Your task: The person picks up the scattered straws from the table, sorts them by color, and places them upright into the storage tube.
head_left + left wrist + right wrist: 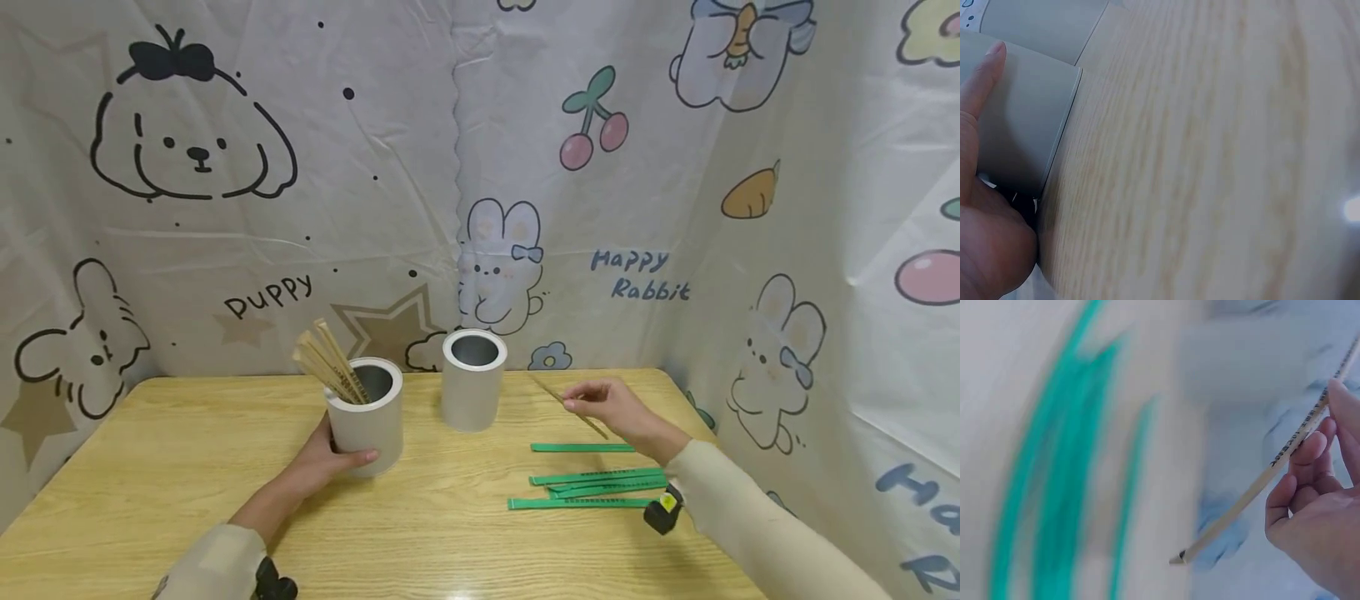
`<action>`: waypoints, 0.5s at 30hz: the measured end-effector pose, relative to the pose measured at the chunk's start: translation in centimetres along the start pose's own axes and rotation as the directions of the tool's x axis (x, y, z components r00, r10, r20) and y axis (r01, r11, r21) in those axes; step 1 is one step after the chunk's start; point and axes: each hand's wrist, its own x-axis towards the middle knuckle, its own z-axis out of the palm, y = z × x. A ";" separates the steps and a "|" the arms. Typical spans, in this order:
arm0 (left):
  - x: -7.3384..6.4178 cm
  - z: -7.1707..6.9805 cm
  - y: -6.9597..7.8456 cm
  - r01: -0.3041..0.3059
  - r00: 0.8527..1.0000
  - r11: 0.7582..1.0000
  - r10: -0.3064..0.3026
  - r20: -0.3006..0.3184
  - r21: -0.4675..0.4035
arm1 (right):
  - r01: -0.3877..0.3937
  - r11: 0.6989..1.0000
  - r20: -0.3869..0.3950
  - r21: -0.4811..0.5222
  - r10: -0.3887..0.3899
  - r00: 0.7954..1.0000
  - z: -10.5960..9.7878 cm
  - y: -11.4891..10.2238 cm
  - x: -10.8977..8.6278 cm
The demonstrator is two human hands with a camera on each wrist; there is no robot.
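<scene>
My left hand (pixel 318 461) grips a white cylindrical holder (pixel 367 437) from its left side, the thumb lying across the front. Several thin brown paper-wrapped sticks (pixel 330 364) lean to the left inside that holder. In the left wrist view, the thumb (pixel 985 78) rests on the holder's smooth wall; the other fingers are mostly hidden. My right hand (pixel 615 410) pinches one brown paper-wrapped stick (pixel 1254 487) with dark print along it, above the table. Below this hand lie several green paper-wrapped sticks (pixel 577 503), some overlapping, their right ends partly covered by the forearm.
A second white cylindrical holder (pixel 472 396) stands upright farther back, near the patterned cloth (pixel 375 217) that hangs behind the table. The wooden tabletop (pixel 420 542) extends under everything. Cloth also hangs along the right side, near the right arm.
</scene>
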 end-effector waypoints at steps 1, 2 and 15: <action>0.0 0.0 0.0 0.001 1.000 1.000 -0.001 -0.001 0.001 | 0.018 0.999 -0.001 0.050 -0.018 1.000 0.4 -1.4 0.6; 0.0 -0.1 0.1 0.002 1.000 1.000 -0.002 -0.002 0.000 | 0.036 0.994 -0.002 0.102 -0.036 0.999 1.0 -2.8 1.2; -0.1 -0.1 0.2 0.009 1.000 1.000 -0.009 -0.005 0.008 | 0.147 0.675 -0.026 0.723 -0.187 0.982 12.2 -16.2 8.7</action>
